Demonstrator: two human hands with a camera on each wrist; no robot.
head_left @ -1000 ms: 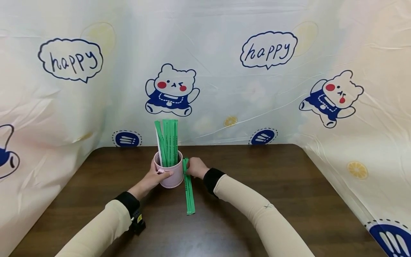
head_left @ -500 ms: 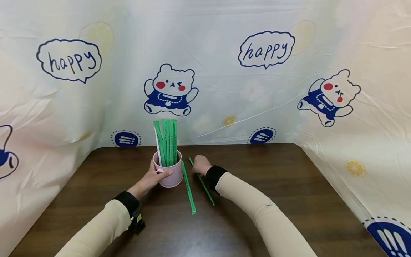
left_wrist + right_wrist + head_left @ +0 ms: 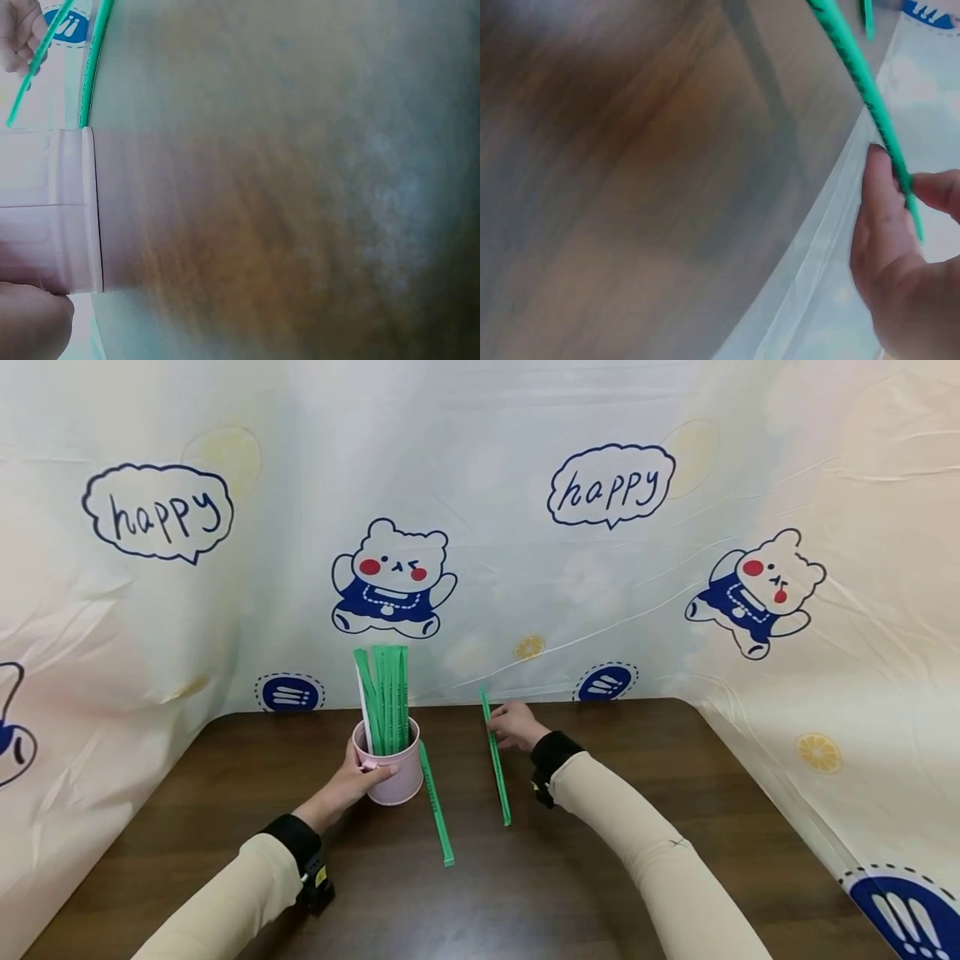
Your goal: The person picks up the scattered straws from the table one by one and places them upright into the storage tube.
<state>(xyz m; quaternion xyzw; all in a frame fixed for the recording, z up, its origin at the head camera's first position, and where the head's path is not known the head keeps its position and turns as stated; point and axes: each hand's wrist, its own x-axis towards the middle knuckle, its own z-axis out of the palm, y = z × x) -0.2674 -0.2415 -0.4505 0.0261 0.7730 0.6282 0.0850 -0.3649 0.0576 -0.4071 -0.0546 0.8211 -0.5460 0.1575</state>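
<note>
My left hand (image 3: 351, 783) grips a pink mug-like cup (image 3: 399, 783) by its left side, thumb across the front. Several green wrapped straws (image 3: 388, 702) stand upright in the cup, a white strip at their left. My right hand (image 3: 516, 725) pinches one slim green wrapped straw (image 3: 496, 768) between thumb and fingers, right of the cup. The right wrist view shows this straw (image 3: 862, 79) with dark print along its side. Another green wrapped straw (image 3: 437, 810) lies on the table, its far end beside the cup's base. In the left wrist view the cup (image 3: 45, 202) lies sideways.
The dark brown wooden table (image 3: 600, 877) ends at a pale curtain (image 3: 495, 585) printed with bears and "happy" bubbles. This curtain also borders the table on the left and right.
Two straws lay together against the cup's right side; my right hand has pulled one away, carrying it right and farther back. The left hand still holds the cup.
</note>
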